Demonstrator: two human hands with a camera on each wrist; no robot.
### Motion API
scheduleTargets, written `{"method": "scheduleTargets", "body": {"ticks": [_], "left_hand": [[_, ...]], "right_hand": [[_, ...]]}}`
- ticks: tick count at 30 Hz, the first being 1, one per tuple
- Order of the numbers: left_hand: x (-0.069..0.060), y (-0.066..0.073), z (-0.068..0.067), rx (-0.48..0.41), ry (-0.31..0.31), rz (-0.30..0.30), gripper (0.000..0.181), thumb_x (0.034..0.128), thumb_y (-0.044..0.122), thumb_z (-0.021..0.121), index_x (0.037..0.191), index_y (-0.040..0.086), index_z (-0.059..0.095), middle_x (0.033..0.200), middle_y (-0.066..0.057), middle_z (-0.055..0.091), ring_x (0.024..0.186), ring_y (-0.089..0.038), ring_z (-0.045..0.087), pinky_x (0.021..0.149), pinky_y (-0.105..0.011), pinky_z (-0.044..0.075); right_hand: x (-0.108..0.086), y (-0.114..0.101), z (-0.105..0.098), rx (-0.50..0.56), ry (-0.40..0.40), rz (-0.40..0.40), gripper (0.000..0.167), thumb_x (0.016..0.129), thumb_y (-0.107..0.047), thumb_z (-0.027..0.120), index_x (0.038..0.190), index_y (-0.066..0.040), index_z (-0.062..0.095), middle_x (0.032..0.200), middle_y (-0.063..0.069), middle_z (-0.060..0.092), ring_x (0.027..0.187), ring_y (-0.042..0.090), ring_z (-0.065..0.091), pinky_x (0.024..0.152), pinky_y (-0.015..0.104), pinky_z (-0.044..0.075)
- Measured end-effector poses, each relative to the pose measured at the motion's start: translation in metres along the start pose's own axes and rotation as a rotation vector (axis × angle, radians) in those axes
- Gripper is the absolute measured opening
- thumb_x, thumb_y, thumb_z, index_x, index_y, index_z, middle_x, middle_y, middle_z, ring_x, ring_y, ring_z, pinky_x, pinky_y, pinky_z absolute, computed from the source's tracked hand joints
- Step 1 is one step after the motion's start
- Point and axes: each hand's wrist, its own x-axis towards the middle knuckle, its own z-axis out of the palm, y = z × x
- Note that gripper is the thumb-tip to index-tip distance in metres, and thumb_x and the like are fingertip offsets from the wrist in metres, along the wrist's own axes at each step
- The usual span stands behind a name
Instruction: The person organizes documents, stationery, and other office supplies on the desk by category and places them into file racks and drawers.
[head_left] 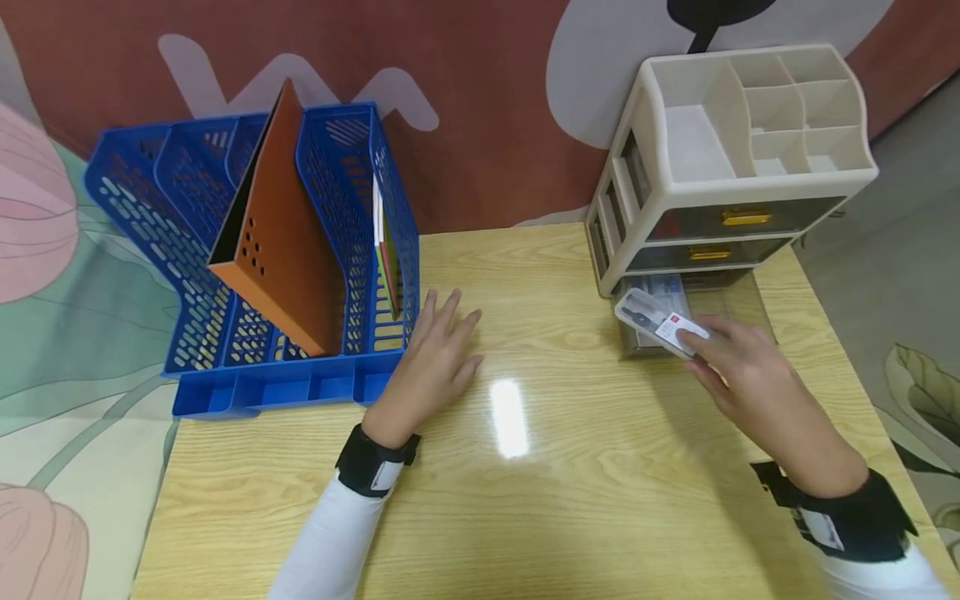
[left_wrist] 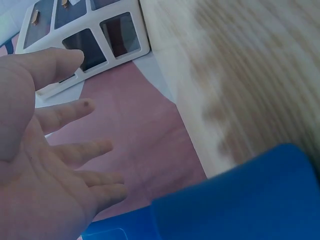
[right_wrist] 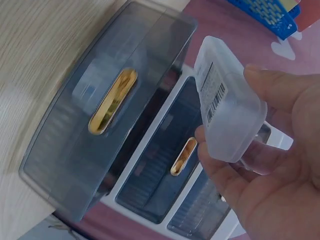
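Note:
My right hand (head_left: 757, 383) grips a slim clear plastic case (head_left: 637, 310) with a white label and something dark inside. The case is above the pulled-out bottom drawer (head_left: 738, 312) of a cream desktop organizer (head_left: 626, 242). In the right wrist view, thumb and fingers pinch the case (right_wrist: 235, 117), and a barcode shows on its side. Through the smoky front of the drawer (right_wrist: 65, 145), a pale item is visible. My left hand (head_left: 431, 367) is beside the blue file rack (head_left: 292, 387), fingers spread, holding nothing; the left wrist view shows its palm (left_wrist: 45, 180).
An orange file box (head_left: 288, 267) stands tilted in the rack, with thin booklets (head_left: 386, 258) to its right. The organizer's two upper drawers, with gold handles (head_left: 746, 217), are closed; its top has several compartments. The wooden table (head_left: 525, 508) runs between rack and organizer.

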Motion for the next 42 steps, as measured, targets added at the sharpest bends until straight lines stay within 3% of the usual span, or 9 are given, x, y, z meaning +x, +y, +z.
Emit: {"method": "scheduleTargets", "body": {"ticks": [2,5,7,9,14,21,27,35,42], "left_hand": [[-0.001,-0.001,0.001,0.005,0.002,0.005,0.060,0.0989,0.029,0.070,0.152,0.009,0.051,0.166,-0.025,0.029,0.157,-0.051,0.009,0.126,-0.062,0.018],[-0.004,-0.001,0.002,0.010,-0.004,0.011,0.060,0.0997,0.030,0.069,0.152,0.010,0.050,0.166,-0.025,0.029,0.157,-0.051,0.009,0.126,-0.062,0.017],[-0.005,-0.001,0.004,0.011,-0.008,0.014,0.059,0.1001,0.031,0.068,0.152,0.010,0.050,0.166,-0.024,0.030,0.157,-0.051,0.010,0.125,-0.062,0.017],[-0.007,-0.001,0.005,0.011,-0.009,0.017,0.059,0.1003,0.031,0.068,0.152,0.010,0.050,0.166,-0.024,0.030,0.157,-0.050,0.010,0.125,-0.063,0.018],[-0.012,0.001,0.008,0.021,-0.006,0.030,0.057,0.1001,0.030,0.068,0.151,0.010,0.052,0.166,-0.023,0.032,0.157,-0.050,0.012,0.124,-0.063,0.020],[-0.021,0.006,0.008,0.036,-0.022,0.057,0.058,0.1002,0.031,0.068,0.152,0.011,0.052,0.165,-0.022,0.033,0.155,-0.050,0.019,0.124,-0.063,0.023],[-0.025,0.005,0.011,0.048,-0.023,0.072,0.056,0.0995,0.030,0.069,0.150,0.010,0.054,0.164,-0.022,0.035,0.155,-0.051,0.020,0.120,-0.066,0.030],[-0.028,0.004,0.014,0.033,-0.046,0.067,0.056,0.1001,0.031,0.068,0.150,0.011,0.054,0.164,-0.023,0.035,0.155,-0.050,0.018,0.120,-0.066,0.029],[-0.031,0.002,0.013,0.031,-0.049,0.068,0.055,0.1002,0.030,0.068,0.150,0.011,0.054,0.163,-0.023,0.037,0.154,-0.052,0.021,0.120,-0.065,0.030]], "right_hand": [[-0.001,0.004,-0.002,-0.009,0.004,0.006,0.077,0.106,-0.057,0.027,0.117,0.004,0.073,0.117,0.034,0.065,0.097,0.052,0.062,0.078,0.065,0.054],[-0.002,0.011,-0.004,-0.039,0.003,0.032,0.043,0.103,-0.035,0.064,0.115,0.005,0.073,0.115,0.035,0.065,0.093,0.052,0.063,0.077,0.064,0.054],[-0.002,0.015,-0.005,-0.066,-0.005,0.065,0.033,0.090,-0.016,0.081,0.114,0.006,0.074,0.114,0.035,0.065,0.092,0.053,0.063,0.076,0.063,0.053],[-0.002,0.019,-0.006,-0.090,-0.019,0.111,0.043,0.072,0.003,0.089,0.113,0.007,0.074,0.114,0.036,0.065,0.092,0.053,0.062,0.074,0.063,0.053],[-0.004,0.028,-0.005,-0.106,-0.044,0.221,0.037,0.077,0.003,0.085,0.112,0.010,0.073,0.115,0.039,0.063,0.094,0.056,0.059,0.075,0.065,0.052],[0.000,0.038,0.000,-0.104,-0.008,0.273,0.024,0.083,0.005,0.079,0.105,0.014,0.073,0.106,0.040,0.066,0.096,0.056,0.061,0.080,0.067,0.049],[0.005,0.045,0.008,-0.152,-0.014,0.348,0.022,0.086,0.000,0.077,0.105,0.012,0.073,0.104,0.039,0.067,0.090,0.056,0.062,0.072,0.069,0.051],[0.014,0.051,0.021,-0.146,0.043,0.417,0.022,0.089,-0.002,0.074,0.107,0.011,0.072,0.103,0.037,0.067,0.087,0.057,0.063,0.064,0.071,0.051],[0.021,0.057,0.032,-0.104,-0.023,0.486,0.028,0.091,-0.007,0.072,0.114,0.009,0.071,0.109,0.038,0.067,0.098,0.055,0.063,0.064,0.071,0.051]]}}
